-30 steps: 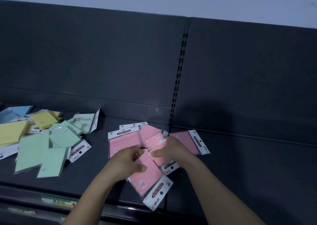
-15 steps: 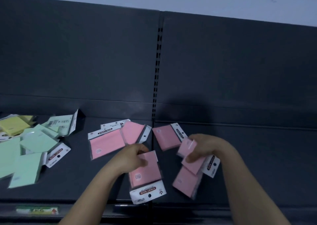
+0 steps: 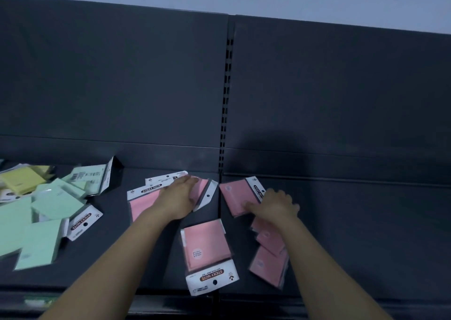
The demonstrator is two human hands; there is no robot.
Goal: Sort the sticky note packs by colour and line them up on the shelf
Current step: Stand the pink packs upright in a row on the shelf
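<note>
Several pink sticky note packs lie on the dark shelf [image 3: 156, 266]. My left hand [image 3: 179, 196] is closed over a pink pack [image 3: 203, 189] at the back, and it partly covers another pink pack [image 3: 142, 203]. My right hand [image 3: 274, 205] lies palm down with fingers apart on the right edge of a pink pack [image 3: 235, 195]. Close to the front edge, one pink pack [image 3: 207, 244] with a white "STICKY NOTE" header lies free. A small overlapping pile of pink packs [image 3: 268, 258] sits under my right forearm.
At the left is a loose heap of green packs [image 3: 41, 224], with yellow packs [image 3: 20, 179] behind it and one green pack [image 3: 94, 175] leaning on the back panel. A slotted upright [image 3: 225, 105] divides the shelf. To the right there is bare shelf [image 3: 366, 234].
My left hand let go of the pink pack now lying at the front and reached to the back packs. My right hand set down its pink pile and moved onto the back pack.
</note>
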